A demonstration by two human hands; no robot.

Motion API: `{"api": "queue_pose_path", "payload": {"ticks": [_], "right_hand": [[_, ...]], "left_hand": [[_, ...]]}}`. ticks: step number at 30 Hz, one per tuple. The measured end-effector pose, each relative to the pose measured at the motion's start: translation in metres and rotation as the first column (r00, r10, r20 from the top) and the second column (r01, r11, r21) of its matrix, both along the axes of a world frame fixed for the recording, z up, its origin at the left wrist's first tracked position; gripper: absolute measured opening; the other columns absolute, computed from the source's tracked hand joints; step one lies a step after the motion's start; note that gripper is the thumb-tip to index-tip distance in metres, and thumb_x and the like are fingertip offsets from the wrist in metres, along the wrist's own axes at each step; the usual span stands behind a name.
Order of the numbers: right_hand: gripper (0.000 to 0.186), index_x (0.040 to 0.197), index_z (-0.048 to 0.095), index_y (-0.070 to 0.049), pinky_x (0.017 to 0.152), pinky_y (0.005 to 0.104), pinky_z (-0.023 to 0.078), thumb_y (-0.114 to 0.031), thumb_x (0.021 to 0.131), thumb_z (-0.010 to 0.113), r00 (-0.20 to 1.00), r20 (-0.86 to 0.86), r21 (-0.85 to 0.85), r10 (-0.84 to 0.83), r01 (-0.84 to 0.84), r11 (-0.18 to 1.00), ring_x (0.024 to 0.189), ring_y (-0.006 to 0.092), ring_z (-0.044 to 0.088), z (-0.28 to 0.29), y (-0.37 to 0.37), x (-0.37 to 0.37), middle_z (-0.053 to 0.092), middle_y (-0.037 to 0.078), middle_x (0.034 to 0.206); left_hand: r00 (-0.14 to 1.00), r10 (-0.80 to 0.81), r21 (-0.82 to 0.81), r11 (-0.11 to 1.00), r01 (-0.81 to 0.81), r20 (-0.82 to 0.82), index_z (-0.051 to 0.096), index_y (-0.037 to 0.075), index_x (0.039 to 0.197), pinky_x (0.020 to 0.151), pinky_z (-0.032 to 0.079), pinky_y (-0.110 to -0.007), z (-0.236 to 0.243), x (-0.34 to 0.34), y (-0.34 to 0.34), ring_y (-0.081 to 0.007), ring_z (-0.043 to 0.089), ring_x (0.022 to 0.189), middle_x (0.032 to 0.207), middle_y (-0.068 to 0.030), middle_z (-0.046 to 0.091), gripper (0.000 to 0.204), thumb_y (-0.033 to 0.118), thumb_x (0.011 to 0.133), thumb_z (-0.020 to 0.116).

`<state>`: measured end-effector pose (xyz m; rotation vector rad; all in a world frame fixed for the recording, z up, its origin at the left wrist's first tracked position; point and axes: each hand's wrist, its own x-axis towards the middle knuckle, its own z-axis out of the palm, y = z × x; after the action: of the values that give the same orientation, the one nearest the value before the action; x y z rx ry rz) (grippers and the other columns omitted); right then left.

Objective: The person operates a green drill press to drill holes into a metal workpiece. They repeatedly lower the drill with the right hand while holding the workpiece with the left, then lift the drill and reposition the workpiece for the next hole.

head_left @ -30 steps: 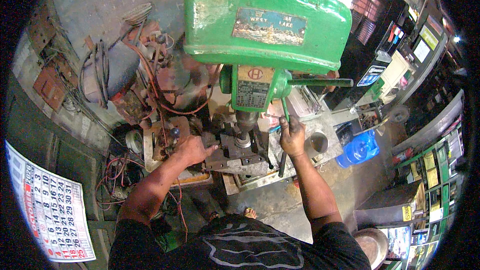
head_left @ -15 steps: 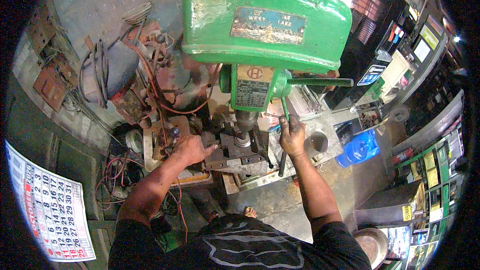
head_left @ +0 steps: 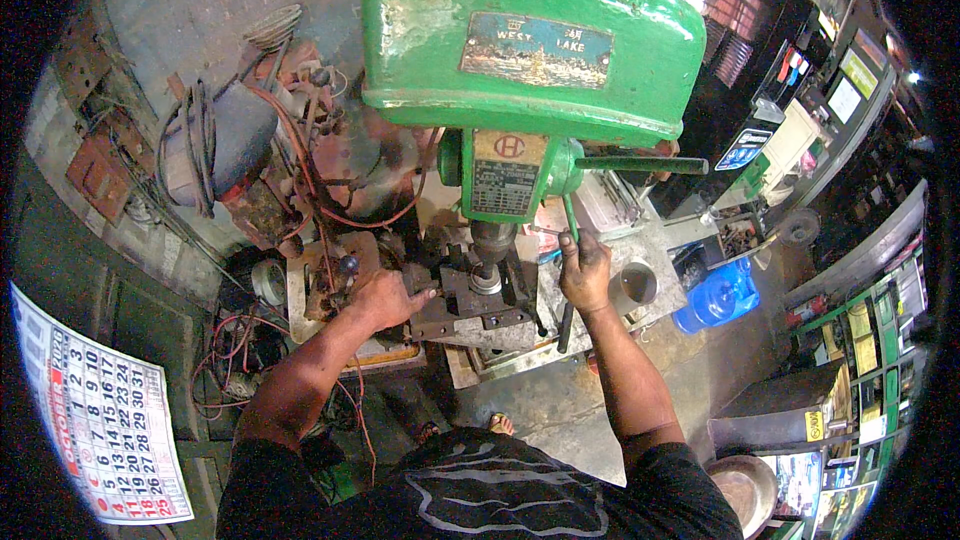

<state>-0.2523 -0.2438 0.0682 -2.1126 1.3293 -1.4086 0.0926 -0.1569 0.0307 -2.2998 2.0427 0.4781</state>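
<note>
A green drill press [head_left: 530, 50] stands in front of me. Its chuck [head_left: 492, 240] points down over a round, shiny metal workpiece [head_left: 485, 282] in a dark machine vise [head_left: 455, 312]. My right hand [head_left: 585, 275] is closed around a slim green feed lever [head_left: 571, 215] on the press's right side. At the vise's left end, my left hand [head_left: 383, 300] has its fingers curled down and its thumb stretched toward the vise. What those fingers hold is hidden.
Right of the vise, a metal cup [head_left: 633, 287] stands on the worktable [head_left: 665, 258]. Beyond it is a blue plastic container [head_left: 718, 298]. Orange cable [head_left: 362, 415] hangs at the left, near a wall calendar [head_left: 100, 410]. A black handle bar [head_left: 645, 165] juts right from the press.
</note>
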Motion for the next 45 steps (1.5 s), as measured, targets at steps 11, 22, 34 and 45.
{"api": "queue_pose_path", "payload": {"ticks": [11,22,34,45], "right_hand": [[0.037,0.09,0.067,-0.001,0.063,0.0534,0.047,-0.033,0.107,0.06,1.0,0.012,0.008,0.018,-0.018,1.0,0.067,0.0466,0.064,-0.001,-0.001,0.0,0.062,0.022,0.068],[0.032,0.092,0.068,-0.001,0.063,0.0518,0.048,-0.029,0.106,0.062,1.0,-0.013,-0.001,0.017,-0.017,1.0,0.067,0.0443,0.064,0.002,0.002,-0.001,0.064,0.02,0.069],[0.034,0.092,0.068,-0.001,0.065,0.0538,0.047,-0.031,0.106,0.062,1.0,-0.028,0.03,-0.013,0.014,0.999,0.07,0.0458,0.065,-0.001,0.0,-0.002,0.065,0.022,0.073],[0.031,0.094,0.068,-0.003,0.065,0.0517,0.048,-0.03,0.107,0.062,1.0,0.009,0.026,0.022,-0.022,0.999,0.071,0.0453,0.065,0.001,0.001,-0.001,0.065,0.022,0.075]], "left_hand": [[0.999,0.031,0.033,0.999,-0.031,-0.011,0.077,-0.008,0.095,0.086,0.061,-0.053,0.005,-0.002,0.001,-0.0434,0.077,0.093,0.092,-0.0281,0.076,0.085,0.075,0.092,0.061],[1.0,0.009,0.039,0.999,-0.01,0.019,0.076,-0.008,0.094,0.089,0.06,-0.053,0.009,-0.002,0.001,-0.0436,0.076,0.097,0.095,-0.029,0.076,0.084,0.074,0.092,0.061],[1.0,-0.008,0.016,1.0,0.008,-0.012,0.077,-0.008,0.088,0.09,0.06,-0.052,0.014,-0.003,0.002,-0.0467,0.075,0.093,0.089,-0.0306,0.075,0.082,0.072,0.093,0.062],[1.0,0.0,-0.002,1.0,-0.001,-0.018,0.077,-0.008,0.093,0.086,0.062,-0.051,-0.002,0.001,-0.001,-0.0439,0.076,0.092,0.092,-0.0293,0.076,0.087,0.076,0.093,0.059]]}}
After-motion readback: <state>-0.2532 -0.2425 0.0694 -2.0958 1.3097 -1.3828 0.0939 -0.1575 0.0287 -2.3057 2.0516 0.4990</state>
